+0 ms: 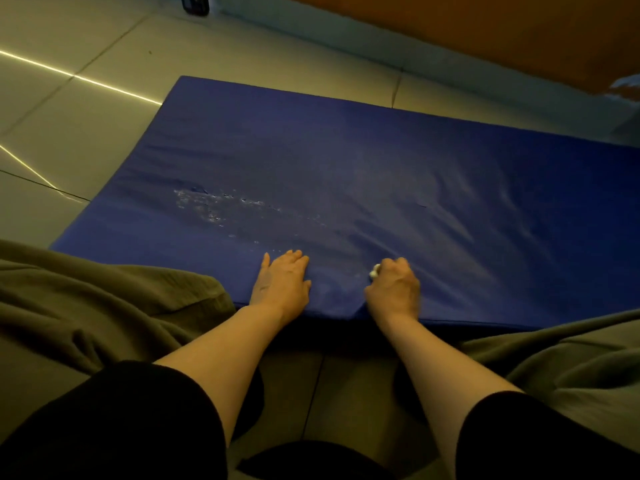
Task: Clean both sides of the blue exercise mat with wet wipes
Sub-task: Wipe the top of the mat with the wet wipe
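A person is wiping the near edge of a blue mat (346,174) lying flat on a tiled floor (86,81).

The right hand (394,289) is curling around a balled white wipe (374,271) and pressing it down; the left hand (280,278) is resting flat, fingers straight, steadying the mat. The wrinkling cover is looking soft, padded and probably slippery where droplets (207,206) are sitting, so turning it likely means gripping the near edge. An orange wall (485,29) is standing behind.
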The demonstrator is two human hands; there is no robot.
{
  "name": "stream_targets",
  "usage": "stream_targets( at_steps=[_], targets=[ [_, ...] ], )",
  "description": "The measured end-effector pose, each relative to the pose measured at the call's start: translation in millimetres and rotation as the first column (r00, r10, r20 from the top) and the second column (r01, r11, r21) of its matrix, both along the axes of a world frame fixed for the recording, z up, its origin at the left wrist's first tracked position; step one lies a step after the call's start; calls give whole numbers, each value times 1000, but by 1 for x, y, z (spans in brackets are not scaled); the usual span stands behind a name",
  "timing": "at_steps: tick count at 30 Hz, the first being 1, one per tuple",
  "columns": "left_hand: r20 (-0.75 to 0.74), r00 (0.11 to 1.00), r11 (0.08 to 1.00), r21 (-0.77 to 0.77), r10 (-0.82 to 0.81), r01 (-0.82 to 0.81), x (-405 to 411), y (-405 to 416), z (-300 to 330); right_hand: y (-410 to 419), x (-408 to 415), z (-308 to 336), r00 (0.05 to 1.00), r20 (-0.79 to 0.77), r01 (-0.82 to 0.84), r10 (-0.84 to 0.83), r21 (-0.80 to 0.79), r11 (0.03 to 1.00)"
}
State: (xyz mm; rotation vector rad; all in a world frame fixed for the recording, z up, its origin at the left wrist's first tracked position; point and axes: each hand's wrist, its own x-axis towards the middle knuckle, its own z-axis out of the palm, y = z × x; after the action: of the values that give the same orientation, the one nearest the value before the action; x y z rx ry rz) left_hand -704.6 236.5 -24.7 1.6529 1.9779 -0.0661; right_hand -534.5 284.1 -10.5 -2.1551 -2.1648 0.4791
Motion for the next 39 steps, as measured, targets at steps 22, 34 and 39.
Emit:
stream_targets(
  at_steps=[22,34,39],
  targets=[
    [12,999,999,-2,40,-40,2,2,2,3,-51,-15,946,-158,-296,284,-60,953],
    [27,996,995,44,90,-91,4,2,3,15,-53,-26,966,-167,-198,195,0,980],
    [53,994,995,26,100,-101,2,5,8,25,-42,-29,957,-160,-249,242,-25,968]
  ],
)
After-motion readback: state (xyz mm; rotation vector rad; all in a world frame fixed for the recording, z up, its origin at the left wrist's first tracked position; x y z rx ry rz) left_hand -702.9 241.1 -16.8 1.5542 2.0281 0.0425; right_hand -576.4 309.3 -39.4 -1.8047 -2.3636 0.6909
